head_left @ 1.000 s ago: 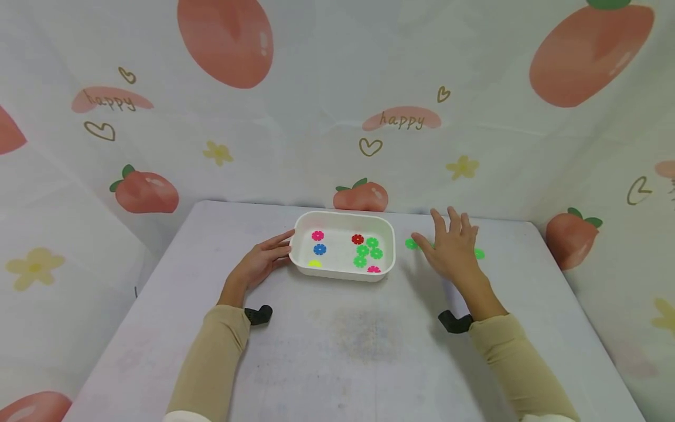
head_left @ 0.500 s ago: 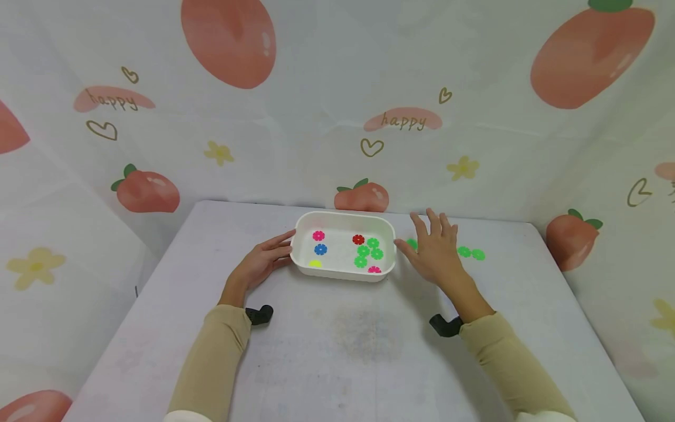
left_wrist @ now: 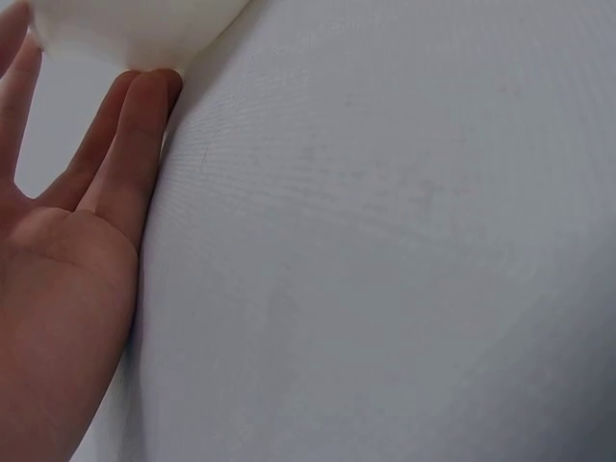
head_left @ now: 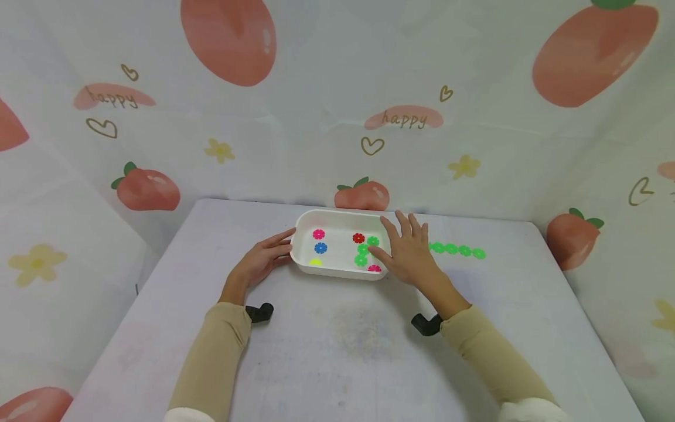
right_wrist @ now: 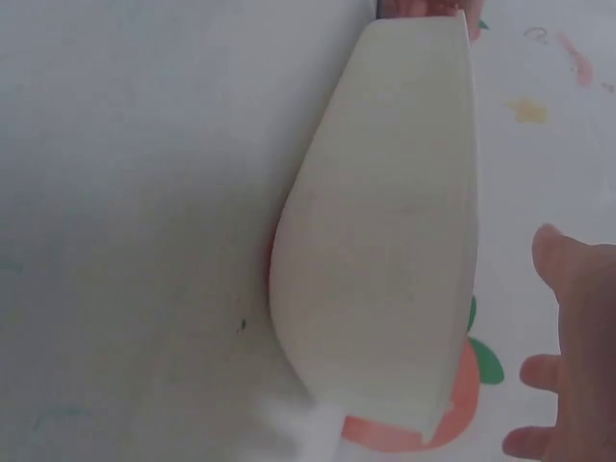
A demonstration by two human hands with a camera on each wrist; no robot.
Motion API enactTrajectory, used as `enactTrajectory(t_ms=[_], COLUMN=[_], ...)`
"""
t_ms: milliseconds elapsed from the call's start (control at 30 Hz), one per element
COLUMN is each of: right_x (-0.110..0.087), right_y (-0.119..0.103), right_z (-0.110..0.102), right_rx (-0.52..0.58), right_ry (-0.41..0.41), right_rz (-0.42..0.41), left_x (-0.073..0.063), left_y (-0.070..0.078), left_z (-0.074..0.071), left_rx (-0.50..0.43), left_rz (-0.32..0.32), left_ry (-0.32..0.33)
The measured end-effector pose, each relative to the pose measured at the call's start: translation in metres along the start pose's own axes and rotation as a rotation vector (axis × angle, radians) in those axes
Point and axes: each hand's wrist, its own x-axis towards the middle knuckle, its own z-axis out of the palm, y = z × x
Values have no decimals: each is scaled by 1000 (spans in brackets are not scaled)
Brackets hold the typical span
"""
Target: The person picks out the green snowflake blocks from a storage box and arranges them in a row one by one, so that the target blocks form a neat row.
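Left hand: straight fingers against left end of white rounded-rectangular plastic tray near back edge of white desk, likely steadying it. Right hand: spread fingers, gripping nothing, above tray's right end. Green flower-shaped plastic discs inside; matching row rightward, presumably sorted.

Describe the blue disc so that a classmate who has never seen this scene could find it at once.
On the table stands a white tray. Toward its left end, between a pink disc farther back and a partly hidden yellow disc nearer the camera, lies the blue disc, the only blue one visible.
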Motion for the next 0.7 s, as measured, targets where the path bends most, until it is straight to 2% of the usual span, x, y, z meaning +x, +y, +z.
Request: enactTrajectory(t_ms=[300,500,700], right_x=[14,23,29], right_y=[-25,-41,-51], right_z=[6,13,22], right_rx=[4,59,142], right_ry=[-1,-7,-48], right_rz=[-57,-80,-111], left_x=[1,1,-1], left_y=[-1,-1,-1], left_z=[-1,-1,0], left_rx=[-15,-3,4], left_rz=[-2,5,5], left_ry=[0,-6,-3])
